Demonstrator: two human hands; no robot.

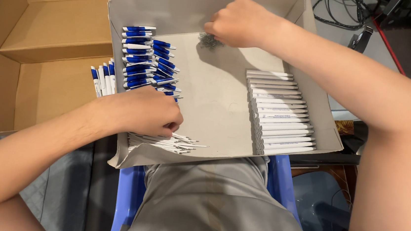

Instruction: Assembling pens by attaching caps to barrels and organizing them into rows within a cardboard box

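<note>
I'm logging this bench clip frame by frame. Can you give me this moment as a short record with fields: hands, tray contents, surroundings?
left hand: fist closed, resting on white pen parts at the near left of the grey tray
right hand: reaching to the far side, fingers pinched at a pile of small dark springs
tray left: stacked blue-and-white pens
tray right: a row of white pen barrels
beside tray: open brown cardboard box on the left
</note>
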